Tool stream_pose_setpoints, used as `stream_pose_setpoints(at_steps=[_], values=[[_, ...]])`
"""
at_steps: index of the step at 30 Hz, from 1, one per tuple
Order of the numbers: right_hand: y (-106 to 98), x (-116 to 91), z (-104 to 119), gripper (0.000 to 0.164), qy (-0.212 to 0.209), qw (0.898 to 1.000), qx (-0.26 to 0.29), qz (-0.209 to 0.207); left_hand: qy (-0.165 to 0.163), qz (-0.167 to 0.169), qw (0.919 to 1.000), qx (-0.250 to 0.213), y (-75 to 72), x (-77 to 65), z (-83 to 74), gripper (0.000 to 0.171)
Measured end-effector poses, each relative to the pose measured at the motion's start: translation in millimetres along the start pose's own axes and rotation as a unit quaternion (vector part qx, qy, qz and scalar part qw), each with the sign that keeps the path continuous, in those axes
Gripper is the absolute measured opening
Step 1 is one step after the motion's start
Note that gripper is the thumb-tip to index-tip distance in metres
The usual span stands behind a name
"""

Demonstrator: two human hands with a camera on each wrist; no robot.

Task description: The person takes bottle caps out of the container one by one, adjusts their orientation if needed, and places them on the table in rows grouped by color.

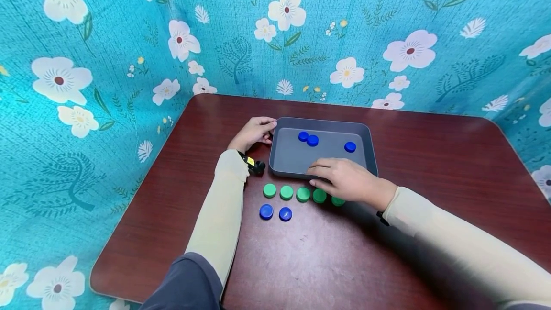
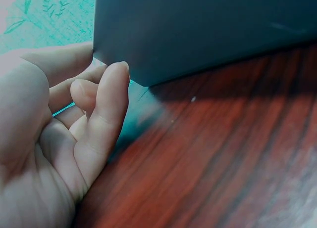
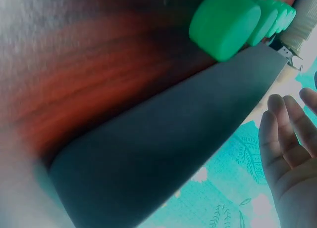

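My left hand (image 1: pixel 253 133) is at the back left corner of a grey rectangular tray (image 1: pixel 320 171). In the left wrist view its fingers (image 2: pixel 111 102) pinch the edge of the tray wall (image 2: pixel 198 30). My right hand (image 1: pixel 344 178) hovers over the tray's front rim with loosely bent fingers and nothing visible between them. Three blue bottle caps (image 1: pixel 312 140) lie inside the tray. Along its front is a row of several green bottle caps (image 1: pixel 286 193), partly covered by the right hand. The right wrist view shows a green cap (image 3: pixel 223 25) close beside the tray wall (image 3: pixel 163 124).
Two more blue caps, one at the left (image 1: pixel 266 211) and one at the right (image 1: pixel 285 214), lie on the dark red wooden table (image 1: pixel 172 181) in front of the green row. A turquoise flowered curtain (image 1: pixel 241 27) hangs along the table's back and left edges.
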State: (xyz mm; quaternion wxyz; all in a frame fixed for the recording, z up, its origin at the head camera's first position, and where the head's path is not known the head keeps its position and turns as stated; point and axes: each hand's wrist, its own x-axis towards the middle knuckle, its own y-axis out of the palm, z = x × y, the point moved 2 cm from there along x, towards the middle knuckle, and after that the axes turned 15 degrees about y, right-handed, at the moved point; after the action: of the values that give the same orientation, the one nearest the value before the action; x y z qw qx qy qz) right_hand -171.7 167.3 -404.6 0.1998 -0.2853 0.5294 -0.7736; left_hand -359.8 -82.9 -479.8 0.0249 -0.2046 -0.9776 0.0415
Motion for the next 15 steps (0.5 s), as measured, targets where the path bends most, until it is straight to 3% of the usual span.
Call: stream_pose_setpoints(at_steps=[10, 15], values=[[-2, 2, -13, 0.025, 0.018, 0.999, -0.021, -0.036, -0.003, 0.003, 1.0000, 0.003, 1.3, -1.4, -3.4, 0.033], [0, 2, -17, 0.025, 0.035, 0.998, -0.030, -0.030, -0.004, 0.003, 1.0000, 0.007, 1.0, -0.7, -5.0, 0.034]])
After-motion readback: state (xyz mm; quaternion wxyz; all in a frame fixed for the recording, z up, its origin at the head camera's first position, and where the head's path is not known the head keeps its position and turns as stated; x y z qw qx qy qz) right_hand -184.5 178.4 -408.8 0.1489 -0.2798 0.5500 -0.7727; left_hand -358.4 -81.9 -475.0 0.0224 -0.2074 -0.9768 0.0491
